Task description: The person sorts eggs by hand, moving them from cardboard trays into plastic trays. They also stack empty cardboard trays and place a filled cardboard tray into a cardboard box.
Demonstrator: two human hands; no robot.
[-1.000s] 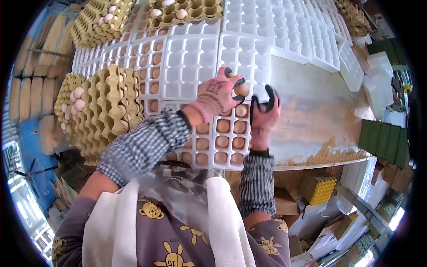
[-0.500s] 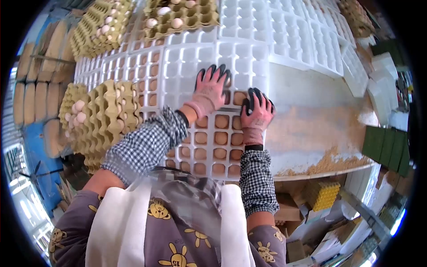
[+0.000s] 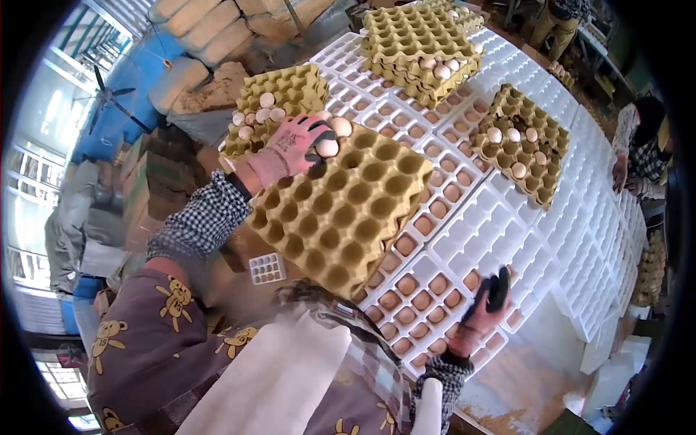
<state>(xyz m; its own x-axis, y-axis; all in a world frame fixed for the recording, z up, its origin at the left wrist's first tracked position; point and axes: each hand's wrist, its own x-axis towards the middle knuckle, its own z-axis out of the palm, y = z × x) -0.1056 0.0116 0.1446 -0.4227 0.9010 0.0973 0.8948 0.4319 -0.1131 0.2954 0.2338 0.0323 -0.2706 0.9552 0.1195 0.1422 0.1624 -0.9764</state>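
Note:
In a pink glove with dark fingertips, my left hand [image 3: 290, 150] reaches over the near stack of pulp egg trays [image 3: 330, 235]. Its thumb and fingers close round a pale egg [image 3: 328, 148] at the tray's far edge; another egg [image 3: 341, 127] sits beside it. Most of the top tray's cups are bare. My right hand [image 3: 484, 313], gloved the same way, is over the white plastic egg tray [image 3: 475, 250]. Its fingers are stretched out and hold nothing visible. Brown eggs [image 3: 407, 284] fill the white tray's cells to the left of this hand.
More pulp trays with some eggs stand at the left [image 3: 284, 90], the back [image 3: 417, 40] and the right [image 3: 536, 123]. White trays [image 3: 594, 210] cover the table's right side. Another person [image 3: 645, 148] works at the far right. Sacks [image 3: 210, 32] are piled behind.
The view has swung left. My left hand has gone from the white tray to the pulp tray stack and taken hold of an egg. My right hand remains over the white trays.

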